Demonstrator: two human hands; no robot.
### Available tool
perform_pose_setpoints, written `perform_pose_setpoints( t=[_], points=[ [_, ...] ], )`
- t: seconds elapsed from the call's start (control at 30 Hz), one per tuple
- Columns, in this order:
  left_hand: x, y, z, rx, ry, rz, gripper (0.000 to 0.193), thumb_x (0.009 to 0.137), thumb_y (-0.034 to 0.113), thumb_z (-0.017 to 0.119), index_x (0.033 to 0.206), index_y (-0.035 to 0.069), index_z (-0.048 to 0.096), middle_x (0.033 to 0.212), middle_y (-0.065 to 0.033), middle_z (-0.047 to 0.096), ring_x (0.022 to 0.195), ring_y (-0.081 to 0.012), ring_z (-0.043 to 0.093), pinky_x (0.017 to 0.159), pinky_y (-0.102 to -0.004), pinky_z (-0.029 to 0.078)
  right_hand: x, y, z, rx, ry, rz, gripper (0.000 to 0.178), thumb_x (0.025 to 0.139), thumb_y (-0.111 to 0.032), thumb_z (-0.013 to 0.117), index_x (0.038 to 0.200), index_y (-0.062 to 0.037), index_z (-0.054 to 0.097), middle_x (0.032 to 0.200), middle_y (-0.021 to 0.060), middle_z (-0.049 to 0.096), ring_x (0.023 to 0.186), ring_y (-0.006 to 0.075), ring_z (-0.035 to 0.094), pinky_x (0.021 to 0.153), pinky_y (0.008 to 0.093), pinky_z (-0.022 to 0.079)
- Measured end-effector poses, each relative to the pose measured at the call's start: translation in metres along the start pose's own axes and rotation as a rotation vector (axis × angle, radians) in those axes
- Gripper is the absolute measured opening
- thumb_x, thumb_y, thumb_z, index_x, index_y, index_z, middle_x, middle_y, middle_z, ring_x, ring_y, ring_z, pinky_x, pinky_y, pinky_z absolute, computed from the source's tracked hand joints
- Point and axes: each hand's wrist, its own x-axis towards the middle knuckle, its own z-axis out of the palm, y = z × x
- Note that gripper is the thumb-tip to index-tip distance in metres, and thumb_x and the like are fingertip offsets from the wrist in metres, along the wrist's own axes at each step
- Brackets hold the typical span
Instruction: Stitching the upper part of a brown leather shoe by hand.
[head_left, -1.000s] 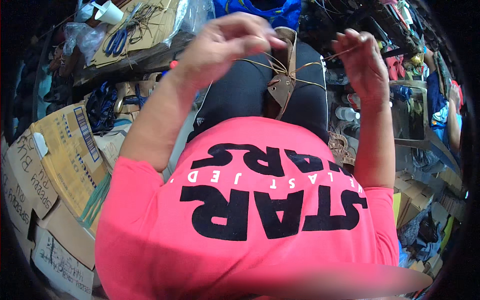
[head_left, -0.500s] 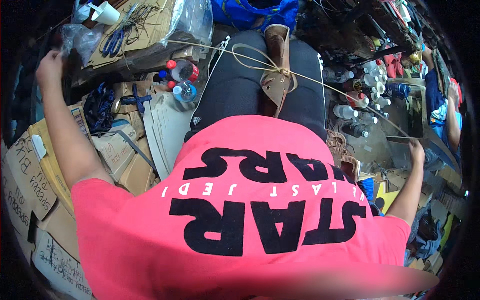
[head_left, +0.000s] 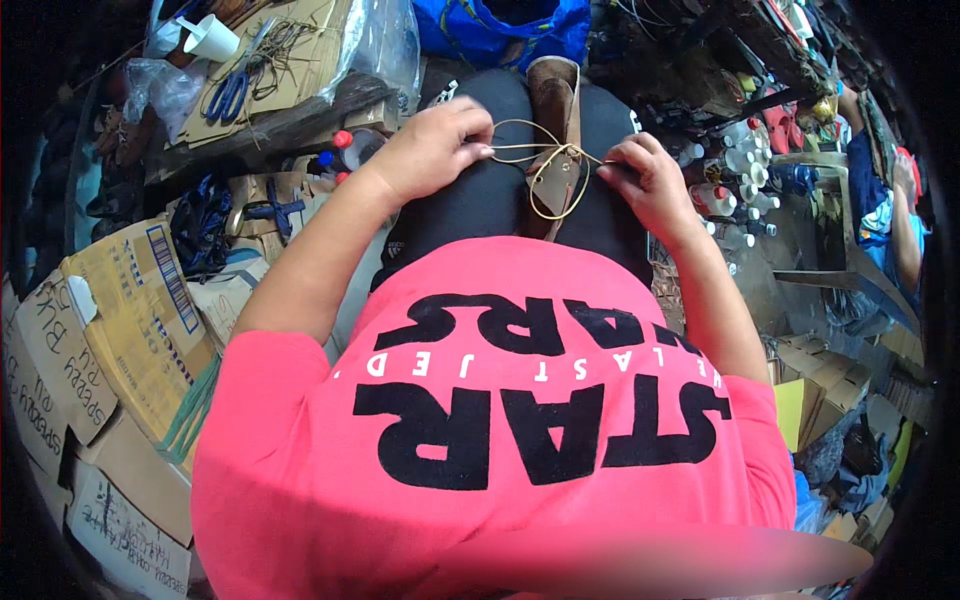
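A brown leather shoe (head_left: pixel 553 97) is wedged upright between my thighs, its upper with punched holes toward me. A thin tan cord (head_left: pixel 567 151) passes through the leather and forms loops around a crossing near the holes. Left of the shoe, my left hand (head_left: pixel 442 146) pinches one part of the cord between thumb and fingers. On the other side my right hand (head_left: pixel 648 184) is closed on another part of the cord, close to the leather. The curled fingers partly hide the cord in both hands.
Cardboard with dark-blue-handled scissors (head_left: pixel 228 96) and a white cup (head_left: pixel 210 38) lies far left. Plastic bottles (head_left: pixel 745 165) crowd the floor at right. A blue bag (head_left: pixel 500 35) sits beyond my knees. Written-on boxes (head_left: pixel 130 330) fill the left. Another person's arm (head_left: pixel 904 205) shows far right.
Both hands have come in from wide apart to beside the shoe. The cord, stretched straight out to both sides before, now hangs in slack loops near the holes.
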Motion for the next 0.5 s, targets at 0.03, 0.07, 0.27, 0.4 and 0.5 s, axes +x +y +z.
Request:
perform_pose_setpoints(
  t=[0.03,0.07,0.27,0.4,0.5],
  points=[
    [-0.002,-0.001,-0.008,-0.108,-0.098,-0.192,0.016,0.081,0.014,0.066,0.084,0.002,0.056,0.093,-0.0070,0.056,0.085,-0.0175,0.056,0.075,-0.0305,0.046,0.002,0.003,-0.002,0.005,-0.017,0.038,0.022,0.078,-0.014,0.069,0.097,-0.0053,0.061,0.090,0.0131,0.058,0.088,0.0301,0.059,0.076,0.0353,0.047],
    [-0.005,-0.004,-0.017,-0.216,-0.195,-0.386,0.014,0.083,0.015,0.064,0.084,0.003,0.057,0.086,-0.0046,0.056,0.081,-0.0134,0.054,0.071,-0.0280,0.045,0.003,0.007,-0.004,0.011,-0.034,0.076,0.018,0.079,-0.011,0.067,0.093,-0.0038,0.059,0.088,0.0135,0.058,0.086,0.0304,0.059,0.075,0.0356,0.047],
    [-0.083,-0.106,-0.133,0.083,0.390,-0.662,0.021,0.083,0.021,0.064,0.078,0.002,0.057,0.067,0.0017,0.051,0.065,-0.0087,0.047,0.063,-0.0247,0.040,-0.057,0.114,-0.055,0.007,0.111,0.459,0.008,0.082,-0.003,0.061,0.086,-0.0024,0.055,0.075,0.0048,0.055,0.075,0.0113,0.054,0.065,0.0265,0.044],
    [-0.108,-0.144,-0.147,0.362,0.400,-0.878,0.018,0.083,0.017,0.062,0.097,0.005,0.066,0.087,-0.0105,0.066,0.084,-0.0245,0.063,0.076,-0.0323,0.047,-0.094,0.153,-0.070,0.054,0.138,0.545,0.011,0.084,-0.007,0.061,0.095,-0.0039,0.063,0.081,0.0048,0.057,0.078,0.0105,0.054,0.068,0.0249,0.045],
    [-0.049,-0.096,-0.104,0.531,0.501,-0.509,0.030,0.081,0.014,0.062,0.110,0.009,0.063,0.113,-0.0140,0.061,0.105,-0.0291,0.058,0.092,-0.0361,0.044,-0.089,0.139,-0.078,-0.346,0.021,0.525,0.028,0.086,-0.009,0.060,0.114,-0.0078,0.064,0.099,0.0092,0.059,0.086,0.0146,0.058,0.075,0.0265,0.047]
  ],
)
